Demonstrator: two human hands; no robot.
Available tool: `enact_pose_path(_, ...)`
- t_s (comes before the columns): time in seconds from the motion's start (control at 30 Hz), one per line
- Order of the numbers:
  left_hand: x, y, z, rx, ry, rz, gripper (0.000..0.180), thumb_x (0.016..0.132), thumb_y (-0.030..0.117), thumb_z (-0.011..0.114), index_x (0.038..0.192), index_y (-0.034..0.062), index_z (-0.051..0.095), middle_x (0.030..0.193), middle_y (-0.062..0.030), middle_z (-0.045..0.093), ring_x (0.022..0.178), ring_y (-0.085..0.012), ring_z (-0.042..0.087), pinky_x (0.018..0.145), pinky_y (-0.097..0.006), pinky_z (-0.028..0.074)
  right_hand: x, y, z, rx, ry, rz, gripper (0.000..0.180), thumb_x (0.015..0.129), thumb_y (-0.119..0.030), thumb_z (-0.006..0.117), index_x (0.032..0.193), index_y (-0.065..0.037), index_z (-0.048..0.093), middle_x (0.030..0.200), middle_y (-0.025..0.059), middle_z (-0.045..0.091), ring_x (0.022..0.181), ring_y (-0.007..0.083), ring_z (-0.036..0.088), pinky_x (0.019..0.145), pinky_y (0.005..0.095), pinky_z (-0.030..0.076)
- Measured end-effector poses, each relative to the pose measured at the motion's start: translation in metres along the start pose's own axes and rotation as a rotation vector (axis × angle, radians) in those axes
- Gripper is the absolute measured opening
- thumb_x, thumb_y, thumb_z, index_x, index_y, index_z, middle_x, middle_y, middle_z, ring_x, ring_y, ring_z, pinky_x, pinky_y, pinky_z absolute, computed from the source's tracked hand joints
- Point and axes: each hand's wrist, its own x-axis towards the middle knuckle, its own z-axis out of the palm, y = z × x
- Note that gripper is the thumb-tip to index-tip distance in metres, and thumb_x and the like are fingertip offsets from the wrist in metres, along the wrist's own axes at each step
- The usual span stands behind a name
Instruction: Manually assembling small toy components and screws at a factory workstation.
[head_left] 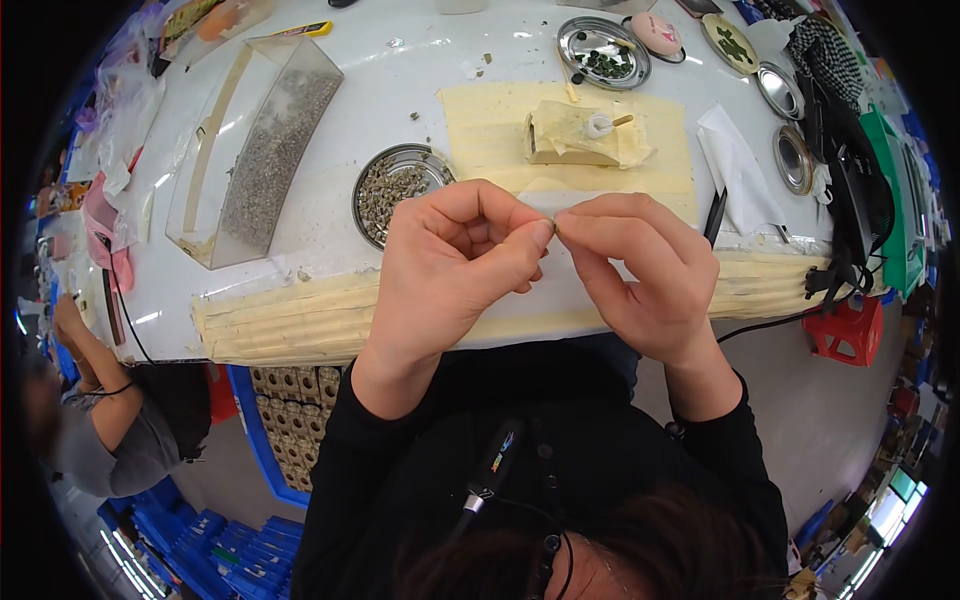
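Observation:
Above the table's front edge, my left hand [445, 265] and my right hand [648, 268] meet fingertip to fingertip, each in a pinch. A tiny dark speck [554, 228] shows where the fingertips come together; it is too small to name. Just beyond my left hand is a round metal dish [357, 205] with small grey-brown bits [390, 190] in it. Past my right hand, a small block wrapped in cream tape [570, 150] carries a white blob with a brown stick [607, 124]. Cream tape strips [480, 120] cover the tabletop beneath the block.
A clear bin of grey bits [275, 150] stands to the left. At the back right are a metal plate of dark green pieces [605, 55], round tins [793, 160] and a white paper [740, 170]. A blue crate [250, 420] sits below. Another person's arm [110, 400] is at far left.

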Motion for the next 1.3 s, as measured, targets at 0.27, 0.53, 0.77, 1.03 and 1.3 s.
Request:
enact_pose_path(0.27, 0.0, 0.0, -0.001, -0.048, -0.017, 0.011, 0.009, 0.087, 0.005, 0.07, 0.089, -0.0024, 0.066, 0.078, -0.0046, 0.068, 0.067, -0.0064, 0.063, 0.06, -0.02, 0.051, 0.001, -0.002, 0.001, -0.012, 0.027, 0.01, 0.02, 0.072, 0.007, 0.073, 0.088, -0.002, 0.065, 0.076, 0.009, 0.065, 0.063, 0.0223, 0.064, 0.055, 0.0286, 0.051)
enact_pose_path(0.53, -0.001, -0.001, 0.002, -0.02, 0.031, 0.1, 0.009, 0.087, 0.003, 0.069, 0.092, -0.0034, 0.067, 0.079, -0.0042, 0.068, 0.068, -0.0063, 0.063, 0.062, -0.019, 0.051, -0.001, -0.006, -0.006, 0.076, -0.029, 0.131, 0.015, 0.075, 0.006, 0.072, 0.088, 0.0, 0.067, 0.077, 0.0092, 0.066, 0.065, 0.0202, 0.066, 0.057, 0.028, 0.052)
enact_pose_path(0.77, -0.002, -0.002, 0.003, -0.02, -0.013, 0.121, 0.008, 0.088, 0.002, 0.068, 0.093, -0.0044, 0.067, 0.079, -0.0047, 0.068, 0.068, -0.0061, 0.063, 0.061, -0.019, 0.051, 0.003, -0.007, -0.004, 0.09, 0.04, 0.098, 0.016, 0.076, 0.007, 0.072, 0.09, 0.0, 0.067, 0.077, 0.0094, 0.066, 0.064, 0.0206, 0.065, 0.056, 0.0276, 0.051)
enact_pose_path(1.03, -0.002, -0.008, 0.005, 0.114, 0.029, 0.263, 0.008, 0.083, -0.002, 0.07, 0.09, -0.0045, 0.067, 0.08, -0.0047, 0.067, 0.069, -0.0068, 0.063, 0.061, -0.02, 0.05, 0.003, -0.005, -0.003, 0.064, 0.036, 0.073, 0.015, 0.077, 0.007, 0.071, 0.09, 0.001, 0.067, 0.076, 0.0091, 0.066, 0.062, 0.0196, 0.064, 0.055, 0.0271, 0.051)
enact_pose_path(1.3, 0.008, -0.015, 0.01, 0.846, 0.138, 0.993, 0.013, 0.077, -0.01, 0.07, 0.088, -0.0035, 0.065, 0.079, -0.0064, 0.065, 0.068, -0.0111, 0.06, 0.06, -0.024, 0.048, 0.0, -0.005, -0.011, 0.458, -0.017, 0.517, 0.006, 0.083, 0.0, 0.069, 0.089, 0.002, 0.068, 0.079, 0.0074, 0.068, 0.066, 0.0124, 0.066, 0.062, 0.0251, 0.054)
